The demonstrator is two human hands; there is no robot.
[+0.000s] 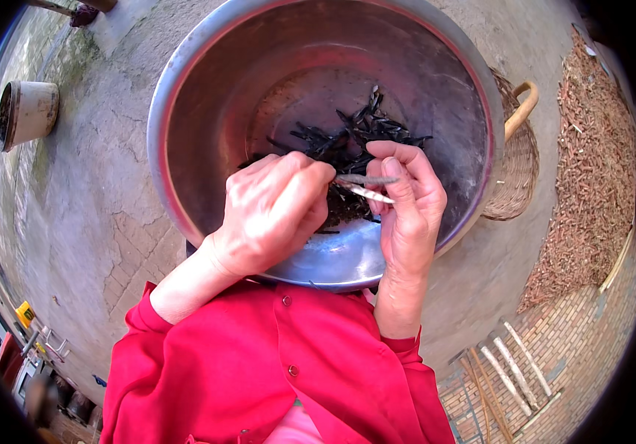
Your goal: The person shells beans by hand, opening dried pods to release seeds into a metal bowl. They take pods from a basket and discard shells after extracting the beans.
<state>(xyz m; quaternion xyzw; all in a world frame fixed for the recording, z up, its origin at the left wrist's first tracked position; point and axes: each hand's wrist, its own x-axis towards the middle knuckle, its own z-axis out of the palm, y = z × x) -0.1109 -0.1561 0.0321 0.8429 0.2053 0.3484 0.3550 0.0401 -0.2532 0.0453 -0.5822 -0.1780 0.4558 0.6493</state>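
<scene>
A dry, split bean pod [365, 180] spans the gap between my hands, its two narrow halves spread apart, one grey and one pale. My left hand [279, 208] grips its left end with curled fingers. The pod's right tips lie against the thumb and fingers of my right hand [409, 202]; whether those fingers pinch it is unclear. Both hands are over a wide metal basin [323, 266]. Dark, dry pods [351, 133] are heaped on the basin's bottom, partly hidden by my hands.
A wicker basket [509, 172] with a curved handle stands against the basin's right side. Farther right, a heap of corn cobs [590, 183] covers the ground. A dirty white bucket [32, 114] is at the left. Pale poles [515, 372] lie on brick paving at lower right.
</scene>
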